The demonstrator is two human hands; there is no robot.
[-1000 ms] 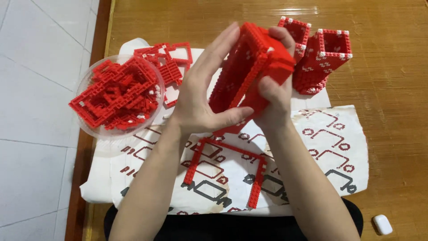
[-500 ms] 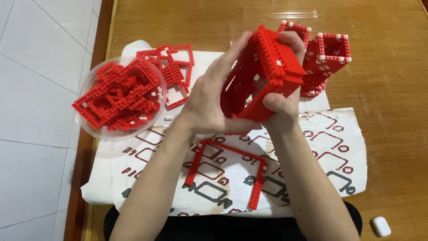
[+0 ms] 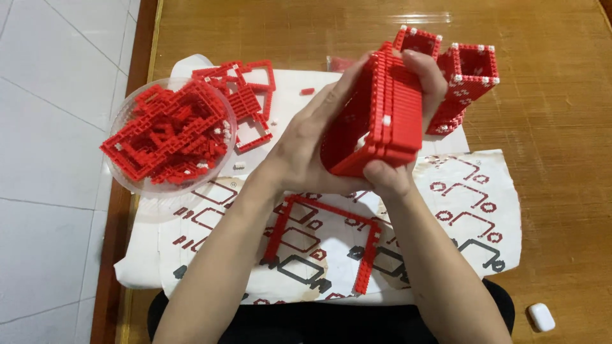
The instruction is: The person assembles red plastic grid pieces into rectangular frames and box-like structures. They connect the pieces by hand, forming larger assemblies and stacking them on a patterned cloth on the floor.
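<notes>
Red brick block (image 3: pixel 389 121) gripped by both hands: left hand (image 3: pixel 312 150) cupping its side, right hand (image 3: pixel 408 121) clasping it above the instruction sheet (image 3: pixel 472 210).

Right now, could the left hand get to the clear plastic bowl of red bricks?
Probably yes, once it lets go: the left hand grips the red brick block, but the bowl sits unobstructed on its side.

You have two hands, left (image 3: pixel 306 150) and right (image 3: pixel 408 121), around one red brick block (image 3: pixel 382 124). Behind that block stand two open red towers (image 3: pixel 472 83). Left of it sits one clear bowl (image 3: pixel 127 178) of loose red pieces, too many to count. Below it lies one three-sided red frame (image 3: pixel 319 242) on one printed sheet (image 3: pixel 472 210).
</notes>
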